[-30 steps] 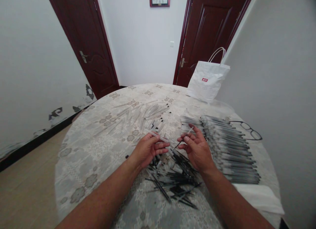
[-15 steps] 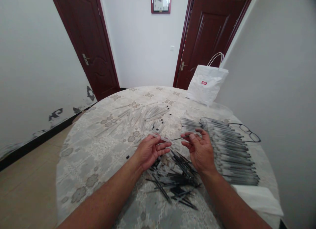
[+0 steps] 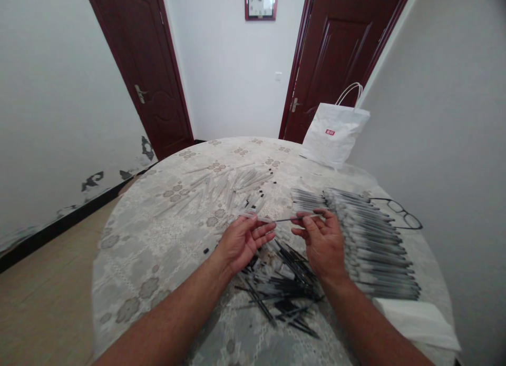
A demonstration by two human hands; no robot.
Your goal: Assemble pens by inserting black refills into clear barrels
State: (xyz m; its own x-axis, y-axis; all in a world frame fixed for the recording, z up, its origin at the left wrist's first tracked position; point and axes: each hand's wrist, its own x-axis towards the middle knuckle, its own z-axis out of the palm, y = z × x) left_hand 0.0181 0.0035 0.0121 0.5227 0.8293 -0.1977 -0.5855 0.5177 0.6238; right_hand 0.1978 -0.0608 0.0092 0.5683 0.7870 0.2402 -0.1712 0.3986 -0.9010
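Observation:
My left hand (image 3: 242, 240) pinches a clear pen barrel (image 3: 256, 217) between thumb and fingers. My right hand (image 3: 322, 239) pinches a thin dark refill (image 3: 294, 218), held level with its tip at the barrel's open end. Both hands hover above a loose heap of black refills (image 3: 282, 289) on the round table (image 3: 158, 234). A spread of clear empty barrels (image 3: 225, 186) lies further back on the left. A long row of finished pens (image 3: 371, 242) lies to the right of my right hand.
A white paper bag (image 3: 334, 134) stands at the table's far right edge. Spectacles (image 3: 399, 210) lie beyond the pen row. White folded cloth (image 3: 419, 318) rests at the near right. Small black caps (image 3: 256, 193) are scattered mid-table. Two dark doors and a wall clock are behind.
My right hand turned the refill from slanted to level and brought its tip to the barrel in my left hand. The view shifted slightly.

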